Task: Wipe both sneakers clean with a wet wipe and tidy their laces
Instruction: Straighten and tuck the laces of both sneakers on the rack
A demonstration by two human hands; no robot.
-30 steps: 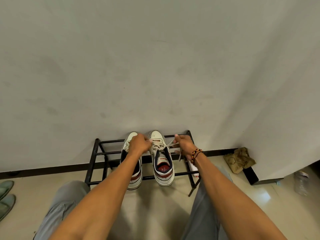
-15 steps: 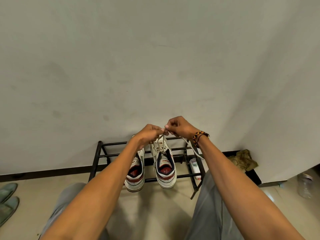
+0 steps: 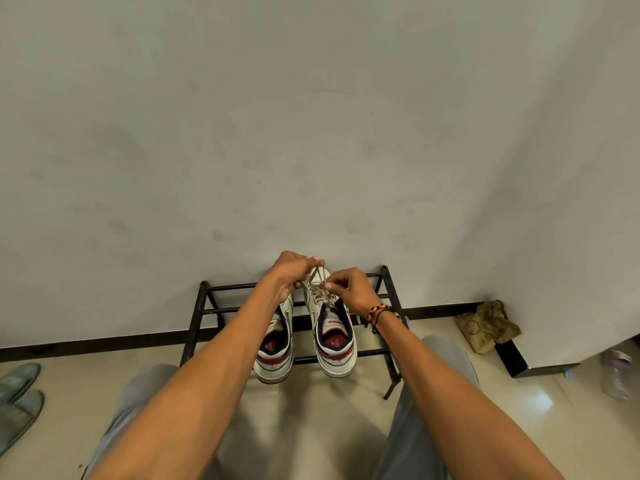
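Two white sneakers with red and navy trim stand heel-toward-me on a low black metal rack (image 3: 199,311). The left sneaker (image 3: 275,355) is partly hidden under my left forearm. The right sneaker (image 3: 334,344) has its beige laces (image 3: 316,277) pulled up over the tongue. My left hand (image 3: 289,271) pinches one lace end above the toe. My right hand (image 3: 348,289), with a beaded bracelet at the wrist, pinches the other lace strand just beside it. No wet wipe can be seen.
The rack stands against a pale wall with a black skirting strip. Green slippers (image 3: 17,396) lie on the floor at the far left. A crumpled brown cloth (image 3: 486,325) sits by the wall corner on the right, and a clear plastic bottle (image 3: 620,375) beyond it. My grey-trousered knees frame the rack.
My hands came together from either side of the right sneaker, lifting its laces. Since half a second ago the right hand has dropped slightly below the left, both still pinching the laces.
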